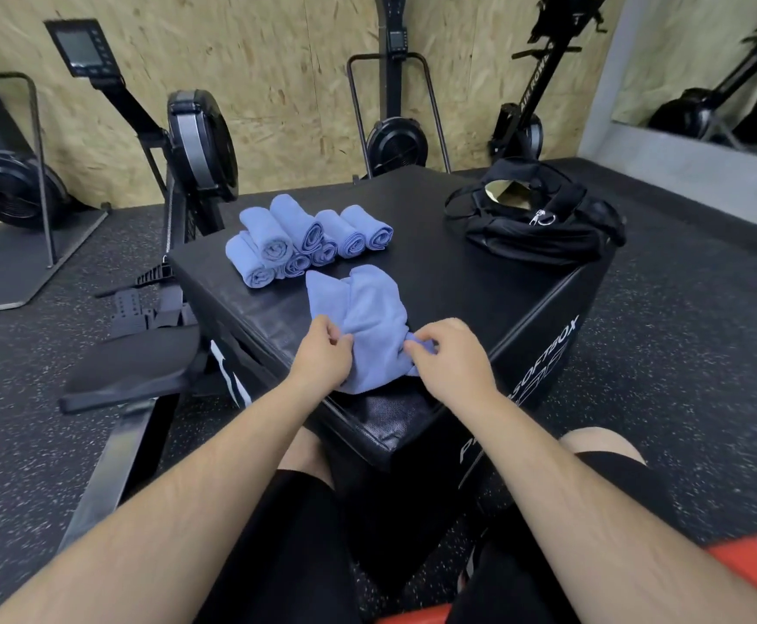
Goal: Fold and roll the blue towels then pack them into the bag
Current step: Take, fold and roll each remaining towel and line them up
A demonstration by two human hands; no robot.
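A loose blue towel lies crumpled on the near corner of a black soft box. My left hand pinches the towel's near left edge. My right hand pinches its near right edge, fingers curled round the cloth. Several rolled blue towels are stacked in a pile further back on the box, left of centre. A black bag sits on the box's far right corner with its top unzipped and open.
Rowing machines stand along the wooden wall behind the box, and one rail and seat run close on my left. Dark speckled rubber floor surrounds the box. My knees sit against its near corner.
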